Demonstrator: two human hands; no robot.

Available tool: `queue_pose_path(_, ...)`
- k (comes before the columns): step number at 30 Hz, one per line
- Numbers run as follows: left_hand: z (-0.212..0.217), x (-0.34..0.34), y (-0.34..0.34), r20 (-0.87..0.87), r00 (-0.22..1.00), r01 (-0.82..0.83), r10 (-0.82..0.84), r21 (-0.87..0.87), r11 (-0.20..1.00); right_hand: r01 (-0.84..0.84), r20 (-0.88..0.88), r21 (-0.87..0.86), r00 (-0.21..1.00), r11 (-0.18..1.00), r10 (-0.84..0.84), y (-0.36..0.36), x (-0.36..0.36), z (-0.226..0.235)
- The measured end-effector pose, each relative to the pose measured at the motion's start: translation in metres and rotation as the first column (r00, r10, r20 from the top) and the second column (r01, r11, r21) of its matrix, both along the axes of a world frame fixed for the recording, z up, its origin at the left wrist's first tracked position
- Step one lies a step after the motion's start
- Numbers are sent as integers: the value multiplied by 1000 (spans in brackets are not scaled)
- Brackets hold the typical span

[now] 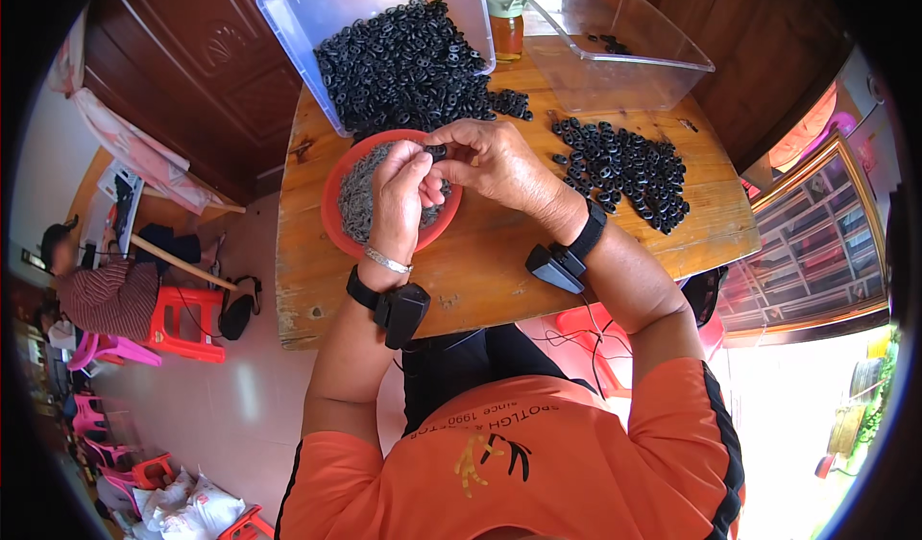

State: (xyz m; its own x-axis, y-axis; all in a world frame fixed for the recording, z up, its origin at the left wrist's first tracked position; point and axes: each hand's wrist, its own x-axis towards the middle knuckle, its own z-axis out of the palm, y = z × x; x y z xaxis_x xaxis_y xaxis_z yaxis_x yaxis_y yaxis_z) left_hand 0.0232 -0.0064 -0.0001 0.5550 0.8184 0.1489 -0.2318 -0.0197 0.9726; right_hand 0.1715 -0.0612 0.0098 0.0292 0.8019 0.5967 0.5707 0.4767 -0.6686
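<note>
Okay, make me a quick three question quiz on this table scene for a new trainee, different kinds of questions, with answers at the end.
1. True or false: the red bowl holds small grey parts.
2. Which bin holds the big heap of black rings? A. left bin B. right bin
3. Fill in: both hands, left hand and right hand, meet above the ____.

Key: 1 true. 2 A. 3 red bowl; the fingertips pinch a black ring there. A loose pile of rings lies on the table to the right.
</note>
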Motion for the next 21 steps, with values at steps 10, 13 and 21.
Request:
queue_pose_path(10,1,-2,6,14,997,73,-74,39,997,-30,87,31,996,999,28,-5,0,8)
queue_pose_path(13,2,-1,5,42,996,74,-74,16,997,-49,93,84,995,995,41,-5,-1,8)
queue_pose_path(21,1,-1,4,49,996,75,-76,28,997,-32,101,59,995,998,26,-7,-1,9)
